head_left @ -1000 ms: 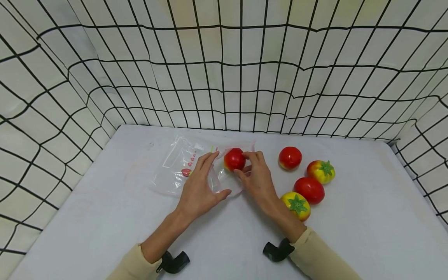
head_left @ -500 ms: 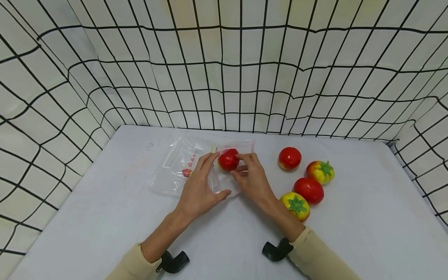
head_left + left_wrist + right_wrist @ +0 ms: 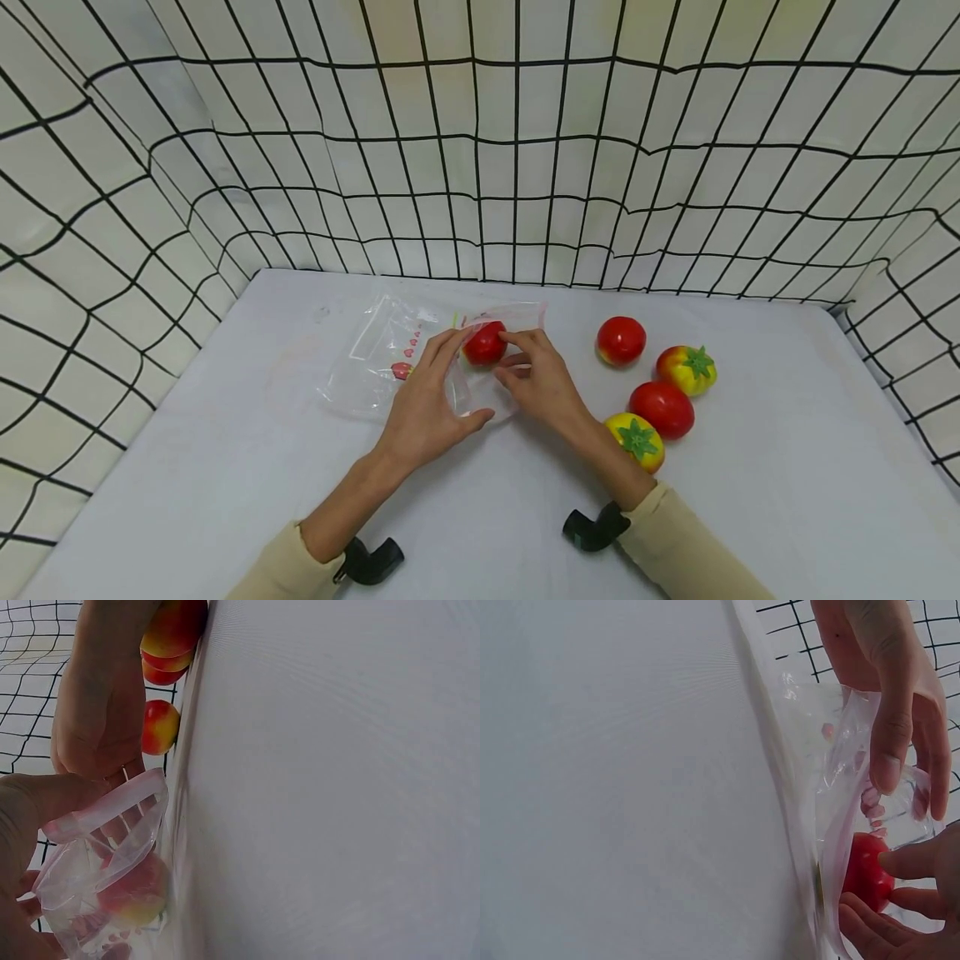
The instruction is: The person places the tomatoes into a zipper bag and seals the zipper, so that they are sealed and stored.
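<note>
A clear plastic zip bag (image 3: 371, 379) with pink edging and red printed pictures lies on the white table. My left hand (image 3: 423, 408) is at its mouth, thumb and fingers spread wide apart against the plastic; the left wrist view shows the thumb along the pink rim (image 3: 112, 806). A shiny red tomato (image 3: 483, 343), yellowish underneath, sits just inside the mouth, partly behind the film. My right hand (image 3: 543, 383) holds it at its right side with curled fingertips, which in the right wrist view touch the tomato (image 3: 866, 874) within the bag opening.
To the right on the table lie a red tomato (image 3: 621, 340), a red-yellow one (image 3: 687, 369) with green leaves, another red one (image 3: 662, 409), and a yellow one (image 3: 636, 440) beside the right forearm. A black grid net (image 3: 516, 200) over white walls encloses the table's back and sides.
The right hand has shifted left with the tomato, moving it deeper into the bag mouth behind the film. The left hand has stayed in place.
</note>
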`<state>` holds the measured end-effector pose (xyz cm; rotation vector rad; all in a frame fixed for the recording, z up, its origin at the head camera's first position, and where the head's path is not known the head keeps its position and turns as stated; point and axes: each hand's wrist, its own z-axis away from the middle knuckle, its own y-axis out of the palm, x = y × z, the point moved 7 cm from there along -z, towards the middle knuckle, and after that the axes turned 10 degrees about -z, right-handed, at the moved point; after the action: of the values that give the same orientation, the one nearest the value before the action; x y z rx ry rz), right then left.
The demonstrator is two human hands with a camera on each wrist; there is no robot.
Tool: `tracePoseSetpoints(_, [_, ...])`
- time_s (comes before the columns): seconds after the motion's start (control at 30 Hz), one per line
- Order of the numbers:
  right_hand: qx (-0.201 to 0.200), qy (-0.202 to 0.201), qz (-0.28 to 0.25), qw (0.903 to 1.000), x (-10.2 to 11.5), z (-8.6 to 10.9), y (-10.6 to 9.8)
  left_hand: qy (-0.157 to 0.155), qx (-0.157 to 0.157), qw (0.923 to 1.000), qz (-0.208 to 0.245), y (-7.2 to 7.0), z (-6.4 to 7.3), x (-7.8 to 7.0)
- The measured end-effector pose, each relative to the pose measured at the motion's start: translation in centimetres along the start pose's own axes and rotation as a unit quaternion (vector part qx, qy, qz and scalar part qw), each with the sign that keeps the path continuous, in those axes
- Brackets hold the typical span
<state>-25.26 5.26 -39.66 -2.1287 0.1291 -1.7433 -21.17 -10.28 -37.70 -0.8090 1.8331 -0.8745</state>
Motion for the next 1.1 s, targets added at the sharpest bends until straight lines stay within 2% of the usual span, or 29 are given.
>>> tracePoseSetpoints(0.47, [0.028, 0.027, -0.001, 0.9992, 0.2, 0.2, -0.7, -0.014, 0.001, 0.9999, -0.007, 0.1, -0.1, 0.4])
tracePoseSetpoints(0.6, [0.031, 0.030, 0.003, 0.9991, 1.1, 0.5, -1.3, -0.014, 0.001, 0.9999, -0.006, 0.1, -0.1, 0.3])
tracePoseSetpoints(0.8, [0.042, 0.013, 0.003, 0.9990, 2.1, 1.0, -2.3, -0.015, 0.004, 0.9999, -0.005, 0.2, -0.2, 0.3])
tracePoseSetpoints(1.1, [0.033, 0.026, 0.024, 0.9988, 2.1, 1.6, -4.3, -0.024, 0.015, 0.9996, -0.006, 0.1, -0.2, 0.3])
